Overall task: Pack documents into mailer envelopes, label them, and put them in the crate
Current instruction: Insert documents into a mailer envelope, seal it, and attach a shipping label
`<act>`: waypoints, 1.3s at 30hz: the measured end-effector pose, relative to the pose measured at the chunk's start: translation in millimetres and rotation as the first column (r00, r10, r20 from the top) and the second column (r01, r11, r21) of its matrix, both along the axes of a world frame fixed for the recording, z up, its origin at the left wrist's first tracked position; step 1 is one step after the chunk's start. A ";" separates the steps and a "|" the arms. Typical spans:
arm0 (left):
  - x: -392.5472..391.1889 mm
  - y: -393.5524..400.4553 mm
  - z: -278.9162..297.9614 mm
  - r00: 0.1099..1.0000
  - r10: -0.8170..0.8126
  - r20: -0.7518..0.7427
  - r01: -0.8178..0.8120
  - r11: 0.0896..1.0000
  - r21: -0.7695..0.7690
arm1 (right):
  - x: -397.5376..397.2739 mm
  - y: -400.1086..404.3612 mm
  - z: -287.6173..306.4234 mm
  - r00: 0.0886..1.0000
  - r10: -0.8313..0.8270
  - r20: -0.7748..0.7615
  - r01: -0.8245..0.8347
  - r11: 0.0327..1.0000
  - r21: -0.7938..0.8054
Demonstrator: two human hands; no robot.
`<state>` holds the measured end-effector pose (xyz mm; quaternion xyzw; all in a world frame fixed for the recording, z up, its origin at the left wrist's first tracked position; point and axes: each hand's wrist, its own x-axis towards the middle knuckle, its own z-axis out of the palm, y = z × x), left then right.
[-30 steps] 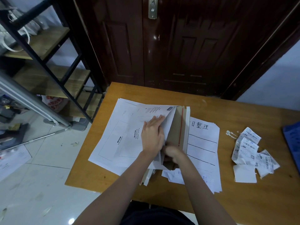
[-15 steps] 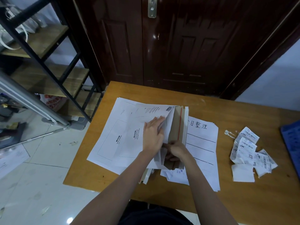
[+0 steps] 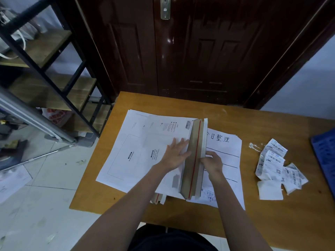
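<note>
Blue crate (image 3: 324, 156) cut off at rt edge.

Dark brown panelled door (image 3: 190, 51) straight ahead, brass lock plate (image 3: 165, 8) near its top, glossy with small highlights. Pale wall (image 3: 308, 84) to its right. Wooden table (image 3: 181, 212) butts up near the door. Left: black metal-framed shelving (image 3: 54, 69) with wooden boards. Floor of pale tiles (image 3: 36, 205), scuffed, littered with scraps. Dim, cool light

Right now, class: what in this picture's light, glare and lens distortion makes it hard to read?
Head view: dim overall; glare spots on the dark door; wide-angle bending of the shelf rack; small print on the labels unreadable.
</note>
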<state>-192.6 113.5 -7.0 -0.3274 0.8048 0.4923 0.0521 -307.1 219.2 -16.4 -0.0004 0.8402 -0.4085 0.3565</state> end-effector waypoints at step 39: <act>68.1 -81.6 -24.6 0.732 0.667 0.136 -0.652 0.745 -0.140 | -96.1 -46.0 26.3 0.922 0.310 -0.232 -0.301 0.951 0.075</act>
